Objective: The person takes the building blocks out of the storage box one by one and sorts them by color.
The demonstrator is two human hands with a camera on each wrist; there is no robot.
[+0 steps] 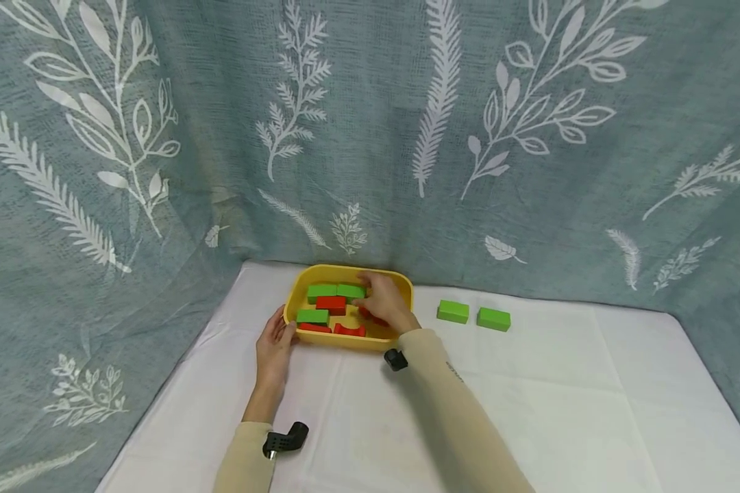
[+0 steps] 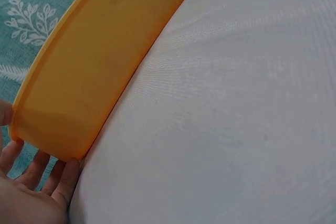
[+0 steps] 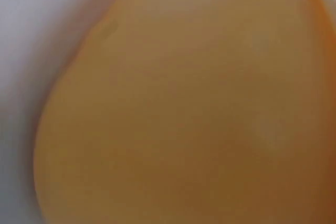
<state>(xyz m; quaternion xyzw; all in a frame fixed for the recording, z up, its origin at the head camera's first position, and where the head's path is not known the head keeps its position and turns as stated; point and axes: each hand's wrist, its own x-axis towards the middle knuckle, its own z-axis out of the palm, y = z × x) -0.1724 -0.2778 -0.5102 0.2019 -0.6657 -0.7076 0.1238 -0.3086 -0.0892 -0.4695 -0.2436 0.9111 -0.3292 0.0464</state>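
A yellow plastic tub with rounded corners stands at the far left of the white-covered table. My left hand grips its left end, thumb by the rim; in the left wrist view its fingers curl against the tub's wall. My right hand reaches inside over the right side, thumb and forefinger on either side of the right end of a green block. Another green block adjoins it on the left. A red piece lies partly hidden beneath the right hand. The right wrist view shows only blurred yellow tub wall.
Also in the tub are a red block, a green block above a red piece, and a notched red piece. Two green blocks, one left, one right, lie outside. A patterned curtain hangs behind.
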